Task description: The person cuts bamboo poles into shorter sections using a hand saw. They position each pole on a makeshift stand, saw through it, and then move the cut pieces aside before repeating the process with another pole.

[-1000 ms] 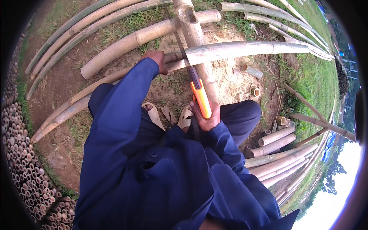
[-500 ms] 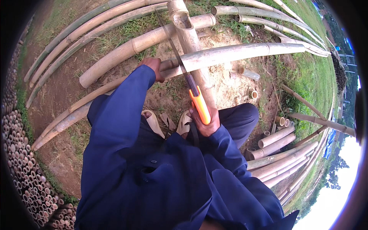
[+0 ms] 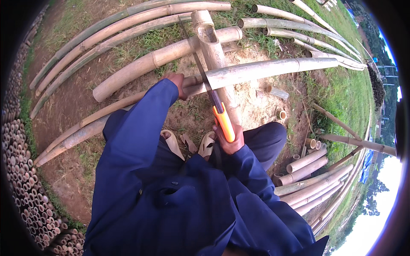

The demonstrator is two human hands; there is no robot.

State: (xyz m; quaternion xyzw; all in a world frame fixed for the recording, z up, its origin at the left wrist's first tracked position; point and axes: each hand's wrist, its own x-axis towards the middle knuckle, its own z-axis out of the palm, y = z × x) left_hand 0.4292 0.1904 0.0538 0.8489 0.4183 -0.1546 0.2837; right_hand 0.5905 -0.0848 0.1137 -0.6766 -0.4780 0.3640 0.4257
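Outdoors on bare earth and grass, I grip the orange-handled handsaw (image 3: 218, 112) in my right hand (image 3: 229, 141), fingers closed round the handle, its thin dark blade (image 3: 197, 64) running up and away across the long pale bamboo pole (image 3: 256, 70) in front of me. My left hand (image 3: 178, 84) is clamped on that same pole just left of the blade, blue sleeve stretched out to reach it. The pole lies crosswise over a thicker upright-running bamboo support (image 3: 213, 47) whose notched open top shows hollow; I cannot tell what, if anything, sits inside it. My light-coloured sandals (image 3: 188, 143) rest on the soil below the pole. More long bamboo poles (image 3: 128, 25) lie side by side on the grass beyond. Short cut bamboo sections (image 3: 305, 160), hollow ends showing, lie to my right, and a stack of bamboo tubes (image 3: 21, 170) with open round ends lines the left edge.
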